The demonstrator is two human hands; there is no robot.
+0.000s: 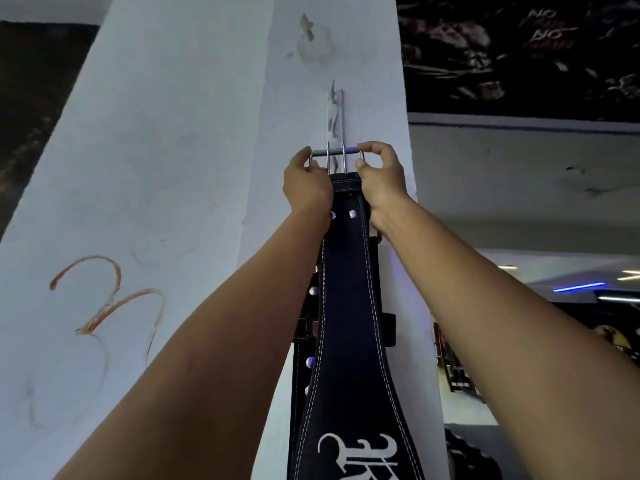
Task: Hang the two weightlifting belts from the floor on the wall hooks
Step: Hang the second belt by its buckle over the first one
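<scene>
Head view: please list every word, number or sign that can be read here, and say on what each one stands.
"NO" and "NO": white letters on the dark poster, top right; its other words are too blurred to read.
White ornate lettering on the black belt, bottom: cut off by the frame, not readable.
Orange scrawl on the white wall: perhaps a "3", uncertain.

We have one view, from the head camera, tilted up along a white pillar close in front of us. Both forearms reach away from the lens, so the hands sit mid-frame at arm's length. The wide lens bends the pillar's edges.
</scene>
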